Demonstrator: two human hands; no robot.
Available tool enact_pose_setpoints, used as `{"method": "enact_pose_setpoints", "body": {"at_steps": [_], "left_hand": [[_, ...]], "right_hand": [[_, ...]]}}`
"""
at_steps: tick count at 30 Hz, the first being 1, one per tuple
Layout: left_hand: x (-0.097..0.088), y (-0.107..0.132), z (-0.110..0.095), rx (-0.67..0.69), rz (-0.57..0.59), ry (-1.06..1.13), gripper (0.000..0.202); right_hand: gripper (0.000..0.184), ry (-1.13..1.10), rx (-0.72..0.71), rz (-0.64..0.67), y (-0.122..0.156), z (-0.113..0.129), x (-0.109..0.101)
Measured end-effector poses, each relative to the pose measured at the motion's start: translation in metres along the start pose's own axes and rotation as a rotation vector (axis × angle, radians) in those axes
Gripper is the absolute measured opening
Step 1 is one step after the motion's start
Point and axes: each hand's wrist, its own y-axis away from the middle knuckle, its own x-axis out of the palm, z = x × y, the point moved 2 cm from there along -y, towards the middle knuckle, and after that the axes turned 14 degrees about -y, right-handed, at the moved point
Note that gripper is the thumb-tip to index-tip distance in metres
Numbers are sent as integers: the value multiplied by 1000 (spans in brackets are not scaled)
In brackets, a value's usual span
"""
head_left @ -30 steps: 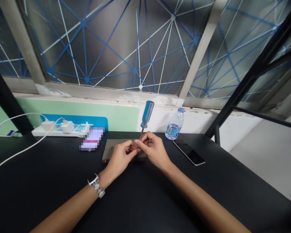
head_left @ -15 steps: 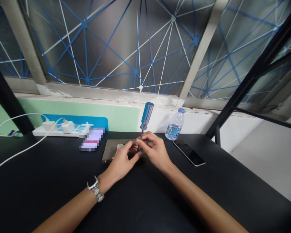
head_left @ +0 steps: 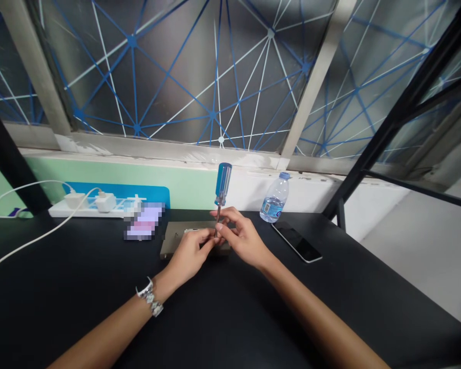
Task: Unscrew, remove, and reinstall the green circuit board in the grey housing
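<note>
From where I stand, the screwdriver (head_left: pixel 223 180) is near upright over the flat case (head_left: pixel 172 240), handle uppermost, tip obscured by fingers. The right hand (head_left: pixel 241 237) pinches its shaft. The left hand (head_left: pixel 189 254) is narrowed beside it; whether it grips anything, I cannot tell. Both hands mask part of the case. Black tabletop (head_left: pixel 211 318) lies open between the forearms; its right edge runs diagonally beyond the dark phone (head_left: pixel 296 243).

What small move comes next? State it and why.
I'd probably ease the fingertips of the left hand aside while the right hand holds the screwdriver by its shaft: it stands nearly upright, handle up, but fingers crowd its lower end, hiding the tip and part of the flat brown box.
</note>
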Motion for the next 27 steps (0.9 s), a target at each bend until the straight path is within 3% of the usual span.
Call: {"method": "enact_pose_setpoints", "body": {"at_steps": [3,6,9,13,16,23,27], "left_hand": [[-1,0,-2,27,40,-22,24],[1,0,-4,26,42,-16,21],[3,2,-3,-18,-50,-20,22],[6,3,-2,-65,-187,-97,15],[6,3,0,-69,-192,-59,11],[2,1,2,-49,-54,81,15],[0,2,-2,-15,-7,45,20]], "right_hand": [[22,-42,14,28,1,0,0],[18,-9,-6,-42,0,-2,0],[16,46,-23,-142,-1,-5,0],[27,43,-22,-258,-3,-10,2],[33,43,-24,-312,-3,-11,5],[24,-4,-1,-70,-3,1,2],[19,-90,21,-51,-1,2,0]]}}
